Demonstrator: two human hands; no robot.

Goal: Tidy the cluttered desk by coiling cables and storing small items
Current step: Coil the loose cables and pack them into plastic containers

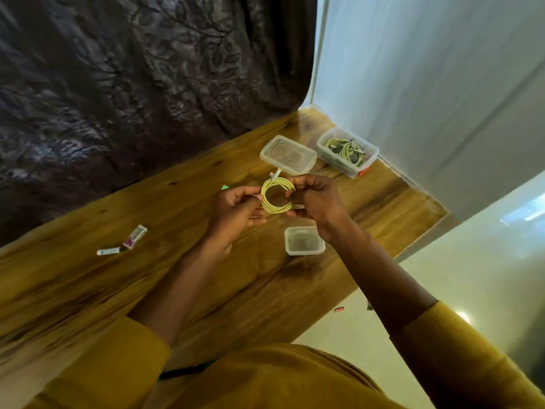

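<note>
A yellow cable is wound into a small round coil, held above the wooden desk. My left hand pinches the coil's left side. On the right side my right hand grips it with curled fingers. The cable's white plug sticks up at the top of the coil. Behind the hands, a clear box near the desk's far corner holds several coiled yellow cables. A clear lid lies beside it.
A small clear tub stands under my right wrist. Two small white packets lie on the desk's left part. A dark patterned curtain hangs behind the desk. A small red item lies on the floor.
</note>
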